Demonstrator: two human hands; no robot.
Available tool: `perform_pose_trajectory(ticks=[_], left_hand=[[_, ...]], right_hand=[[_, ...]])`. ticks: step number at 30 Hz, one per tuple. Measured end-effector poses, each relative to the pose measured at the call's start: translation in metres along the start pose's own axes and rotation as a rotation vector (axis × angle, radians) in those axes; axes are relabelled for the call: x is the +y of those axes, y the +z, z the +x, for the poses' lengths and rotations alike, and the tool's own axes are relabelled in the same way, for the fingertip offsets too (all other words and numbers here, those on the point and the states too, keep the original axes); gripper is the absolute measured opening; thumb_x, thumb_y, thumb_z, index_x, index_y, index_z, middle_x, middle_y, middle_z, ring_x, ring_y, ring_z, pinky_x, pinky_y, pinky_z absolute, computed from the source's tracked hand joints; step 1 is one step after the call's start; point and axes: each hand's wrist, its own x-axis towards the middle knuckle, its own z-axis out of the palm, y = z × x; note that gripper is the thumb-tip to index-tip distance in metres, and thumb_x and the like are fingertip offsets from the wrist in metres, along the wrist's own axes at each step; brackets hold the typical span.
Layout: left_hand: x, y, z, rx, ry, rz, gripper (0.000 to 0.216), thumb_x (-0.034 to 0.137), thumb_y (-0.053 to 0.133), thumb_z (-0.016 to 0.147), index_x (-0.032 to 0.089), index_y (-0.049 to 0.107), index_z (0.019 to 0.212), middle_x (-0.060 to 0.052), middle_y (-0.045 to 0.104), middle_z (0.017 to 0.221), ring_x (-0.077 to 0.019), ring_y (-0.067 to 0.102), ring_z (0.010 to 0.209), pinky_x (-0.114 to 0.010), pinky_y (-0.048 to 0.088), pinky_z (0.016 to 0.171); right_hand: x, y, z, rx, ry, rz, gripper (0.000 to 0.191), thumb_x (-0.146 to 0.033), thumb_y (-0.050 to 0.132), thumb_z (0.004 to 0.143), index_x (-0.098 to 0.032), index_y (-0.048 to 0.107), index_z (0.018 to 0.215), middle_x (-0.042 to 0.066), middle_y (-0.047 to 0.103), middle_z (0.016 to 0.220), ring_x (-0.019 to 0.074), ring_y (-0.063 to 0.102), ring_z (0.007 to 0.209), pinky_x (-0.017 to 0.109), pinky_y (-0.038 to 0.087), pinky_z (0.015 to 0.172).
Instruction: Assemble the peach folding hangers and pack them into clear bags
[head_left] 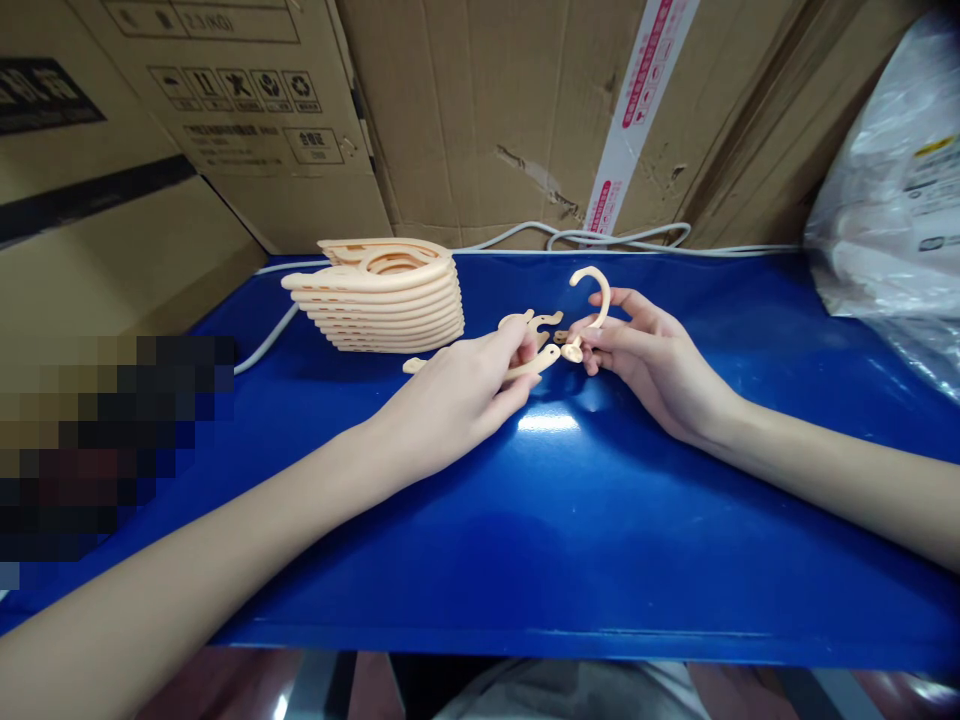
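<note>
Blue and glossy, the wide tabletop (480, 540) spreads under everything, with grey fabric (577, 695) below its near edge. At the left, a dark and ochre patch (142, 430) is too blocky to identify. Loose cream curved pieces (550, 319) lie just beyond the left hand (461, 385), which partly hides them. Farther back and to the left stands a tall stack of cream looped pieces (390, 310). Thin white cable (637, 240) winds along the back, before big brown cardboard boxes (480, 120); a crumpled translucent plastic bag (892, 180) fills the far right.

The left hand is turned knuckles up, thumb and fingers closed on a slim cream arm with a holed tip (536, 364). The right hand (660, 355) pinches a cream question-mark-shaped hook (604, 287) low on its stem, curl upward; the flared base sits right beside the holed tip, though I cannot tell whether they touch.

All the cream parts look smooth, plastic and round-edged, the stacked ones showing neat, close layers. Behind them the cardboard is creased and scuffed, crossed by a slanting white tape strip with red print (637, 105).
</note>
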Motion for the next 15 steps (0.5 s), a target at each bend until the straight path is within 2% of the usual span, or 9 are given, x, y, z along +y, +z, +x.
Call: perform_pose_trajectory(ticks=[4, 8, 15], left_hand=[[0.0004, 0.0015, -0.0011, -0.045, -0.03, -0.038, 0.028, 0.018, 0.05, 0.095, 0.017, 0.046, 0.123, -0.002, 0.067, 0.091, -0.0151, 0.066, 0.08, -0.024, 0.047, 0.069], [-0.0036, 0.0043, -0.0009, -0.046, 0.0, -0.06, 0.016, 0.019, 0.05, 0.097, 0.017, 0.059, 0.11, -0.004, 0.07, 0.106, -0.0172, 0.067, 0.095, -0.027, 0.05, 0.081], [-0.003, 0.0036, 0.0001, -0.014, 0.046, -0.032, 0.015, 0.022, 0.049, 0.099, 0.018, 0.063, 0.103, -0.002, 0.07, 0.1, -0.0159, 0.067, 0.092, -0.026, 0.048, 0.08]], right_hand=[[0.0, -0.0005, 0.0003, 0.0, 0.003, -0.009, 0.04, -0.024, 0.077, 0.07, -0.024, 0.051, 0.101, -0.003, 0.064, 0.08, 0.0135, 0.057, 0.072, 0.028, 0.044, 0.063], [0.0001, -0.0009, -0.0002, -0.014, 0.005, 0.007, 0.042, -0.02, 0.077, 0.07, -0.023, 0.052, 0.104, -0.002, 0.065, 0.082, 0.0126, 0.057, 0.071, 0.027, 0.043, 0.063], [-0.0031, 0.0011, -0.0009, -0.036, 0.022, -0.051, 0.045, -0.022, 0.074, 0.073, -0.02, 0.058, 0.114, -0.002, 0.065, 0.084, 0.0121, 0.056, 0.069, 0.028, 0.043, 0.063]])
